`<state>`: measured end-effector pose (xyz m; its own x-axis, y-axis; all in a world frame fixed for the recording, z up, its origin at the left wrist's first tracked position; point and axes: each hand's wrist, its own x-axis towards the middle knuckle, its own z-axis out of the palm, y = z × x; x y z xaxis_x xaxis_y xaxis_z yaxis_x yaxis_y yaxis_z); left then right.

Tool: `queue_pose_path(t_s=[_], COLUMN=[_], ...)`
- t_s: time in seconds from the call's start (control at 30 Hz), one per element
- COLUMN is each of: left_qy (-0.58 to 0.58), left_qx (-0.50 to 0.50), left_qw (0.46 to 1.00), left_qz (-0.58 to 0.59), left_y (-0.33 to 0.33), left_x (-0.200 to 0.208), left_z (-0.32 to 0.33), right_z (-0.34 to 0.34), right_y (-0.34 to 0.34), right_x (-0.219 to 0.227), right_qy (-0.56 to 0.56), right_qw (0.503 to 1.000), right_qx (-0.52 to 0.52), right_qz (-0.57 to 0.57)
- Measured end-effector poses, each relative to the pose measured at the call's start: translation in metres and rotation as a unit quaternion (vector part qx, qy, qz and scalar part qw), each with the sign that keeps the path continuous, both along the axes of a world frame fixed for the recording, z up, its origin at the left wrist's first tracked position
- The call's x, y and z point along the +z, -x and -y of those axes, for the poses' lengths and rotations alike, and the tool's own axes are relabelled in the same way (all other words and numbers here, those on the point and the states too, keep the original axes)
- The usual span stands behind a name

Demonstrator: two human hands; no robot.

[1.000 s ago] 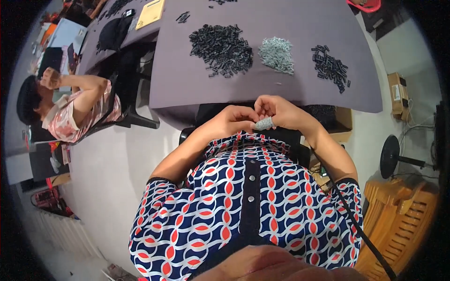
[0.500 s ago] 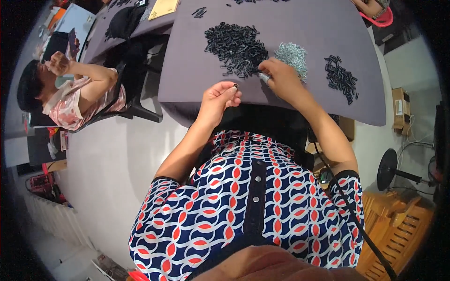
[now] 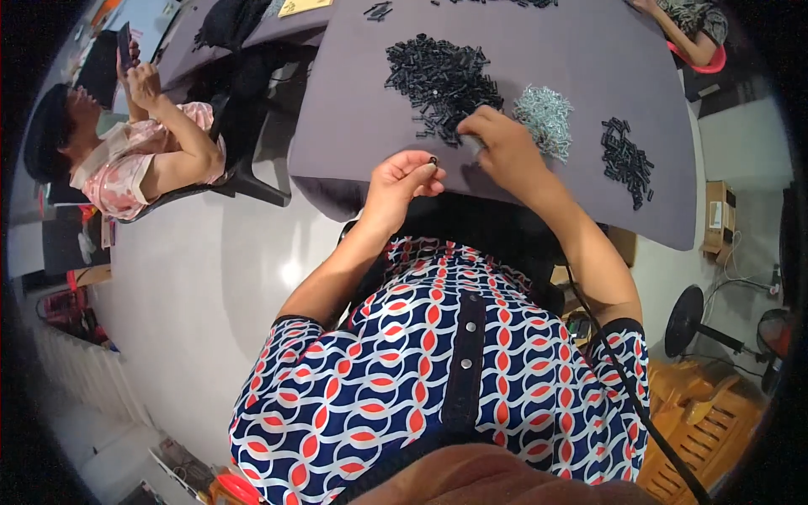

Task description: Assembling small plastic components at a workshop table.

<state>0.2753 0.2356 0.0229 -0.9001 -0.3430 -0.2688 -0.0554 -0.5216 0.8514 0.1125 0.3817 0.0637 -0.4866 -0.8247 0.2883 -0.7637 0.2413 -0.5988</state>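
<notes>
My left hand (image 3: 406, 185) hovers just off the table's near edge. Its thumb and forefinger pinch a small black tube-like piece (image 3: 433, 160), seen end-on. My right hand (image 3: 507, 151) is at the near right border of a big heap of short black tube-like pieces (image 3: 442, 80), fingers bent downward. Under its curled fingers shows something greyish, blurred, that I cannot make out. Just right of that hand lies a pile of small silvery screw-like pieces (image 3: 543, 122). Farther right is a smaller pile of black pieces (image 3: 625, 164).
The piles lie on a grey cloth-covered table (image 3: 353, 109). At the left, a person (image 3: 143, 160) sits on a black chair, holding a phone (image 3: 125, 46). Another person's arm (image 3: 694, 46) is at the far right corner. A wooden chair (image 3: 690, 429) and a fan (image 3: 686, 320) stand at the right.
The view has shifted, so the table and its piles appear a little farther right. My left hand keeps its pinch. My right hand's fingers have curled more at the heap's border.
</notes>
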Motion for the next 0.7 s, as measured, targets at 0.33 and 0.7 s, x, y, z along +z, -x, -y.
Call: queue_pose_path(t_s=[0.33,0.7], left_qy=[0.126,0.124], left_qx=[0.058,0.011], left_qw=[0.988,0.991], left_qz=[-0.072,-0.052], left_y=[-0.014,-0.002], left_x=[0.007,0.006], left_z=[0.016,0.006], right_z=[0.066,0.013], right_y=[0.003,-0.010], right_x=[-0.031,-0.002], right_qy=[0.056,0.076], right_qw=[0.973,0.902], right_qx=[0.094,0.060], right_qz=[-0.205,0.422])
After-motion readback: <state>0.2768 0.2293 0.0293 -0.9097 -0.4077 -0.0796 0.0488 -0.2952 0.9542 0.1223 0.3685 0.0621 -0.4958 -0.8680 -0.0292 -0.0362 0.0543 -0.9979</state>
